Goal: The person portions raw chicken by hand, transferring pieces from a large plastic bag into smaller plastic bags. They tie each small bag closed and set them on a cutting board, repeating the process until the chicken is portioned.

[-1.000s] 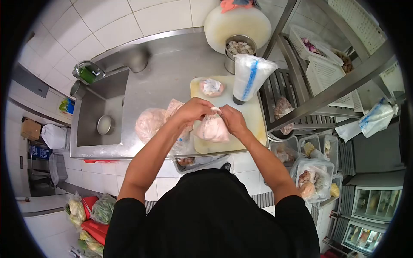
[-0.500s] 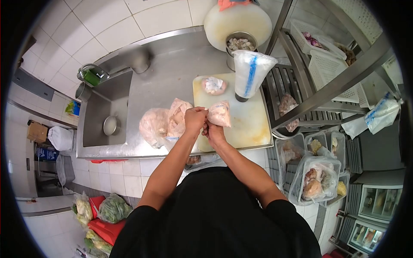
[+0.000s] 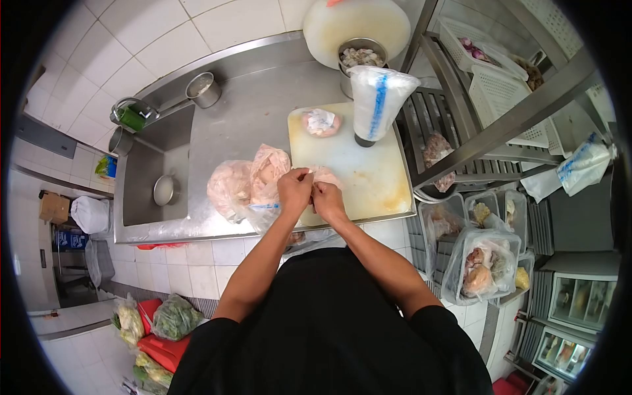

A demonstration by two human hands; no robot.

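My left hand (image 3: 295, 189) and my right hand (image 3: 329, 201) are close together at the front of the white cutting board (image 3: 372, 191). Both have their fingers pinched at the top of a small clear plastic bag of pale pink, meat-like pieces (image 3: 326, 175). My fingers hide much of this bag. To the left of my left hand lies a large open plastic bag of similar pink pieces (image 3: 230, 187). Farther back on the board sits another small filled bag (image 3: 321, 122). A roll of clear plastic bags with a blue stripe (image 3: 380, 105) stands upright at right.
A metal pot of pale chunks (image 3: 362, 56) stands behind the roll. At left is a sink (image 3: 141, 204) with a metal bowl (image 3: 166, 190). A steel rack (image 3: 490, 155) borders the counter at right, above plastic tubs of food (image 3: 482, 266).
The small bag has gone from tilted up in plain sight to lower, partly behind my fingers. My right hand has risen beside the left. The view has shifted slightly.
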